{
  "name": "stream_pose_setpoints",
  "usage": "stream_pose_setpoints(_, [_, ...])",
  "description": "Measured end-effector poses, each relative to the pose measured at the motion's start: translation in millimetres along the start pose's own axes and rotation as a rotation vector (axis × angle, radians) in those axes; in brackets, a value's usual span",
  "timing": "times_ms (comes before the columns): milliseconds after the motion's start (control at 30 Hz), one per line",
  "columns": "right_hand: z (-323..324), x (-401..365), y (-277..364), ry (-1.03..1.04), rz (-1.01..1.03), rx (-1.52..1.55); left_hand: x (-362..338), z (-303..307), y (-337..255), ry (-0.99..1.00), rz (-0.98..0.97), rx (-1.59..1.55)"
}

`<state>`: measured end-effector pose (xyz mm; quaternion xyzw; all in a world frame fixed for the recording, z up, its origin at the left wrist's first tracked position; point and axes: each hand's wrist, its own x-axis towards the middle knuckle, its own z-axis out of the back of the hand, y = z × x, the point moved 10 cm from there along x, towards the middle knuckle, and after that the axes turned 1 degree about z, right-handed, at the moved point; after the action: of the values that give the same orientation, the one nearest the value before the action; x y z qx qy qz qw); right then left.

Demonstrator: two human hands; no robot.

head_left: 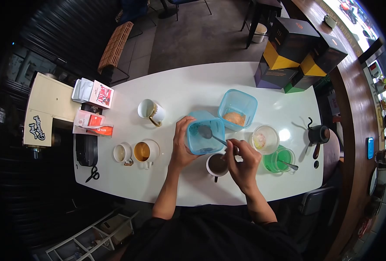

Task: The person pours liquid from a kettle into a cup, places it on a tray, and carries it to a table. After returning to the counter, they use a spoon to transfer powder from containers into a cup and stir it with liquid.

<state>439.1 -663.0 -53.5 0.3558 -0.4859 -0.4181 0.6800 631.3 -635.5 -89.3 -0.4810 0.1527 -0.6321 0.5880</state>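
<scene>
My left hand (182,145) is wrapped round the left side of a blue plastic container (206,141), which is tilted above the white table. A metal spoon (205,132) is in my right hand (243,162), its bowl inside the container's opening. Just below the container stands a cup of brown liquid (217,165), close to my right hand. Behind, a second blue container (237,98) has some orange-brown powder (235,118) at its bottom. To the right of my right hand are a clear tub (264,139) and a green cup (273,162) with a spoon in it.
Left on the white table (180,82) are a white-and-gold mug (155,112), two cups (121,153), (145,151), coffee bags (93,122) and scissors (92,174). Stacked boxes (294,39) occupy the back right. A black kettle (318,134) is at the right edge.
</scene>
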Motion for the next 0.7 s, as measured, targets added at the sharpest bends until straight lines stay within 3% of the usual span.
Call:
stream_pose_setpoints(333, [-31, 8, -10, 0.066, 0.046, -0.109, -2, -1, 2, -0.025, -0.010, 0.032])
stream_pose_setpoints(700, [-38, 9, -20, 0.096, -0.064, 0.051, 0, 0, 0, -0.025, -0.011, 0.000])
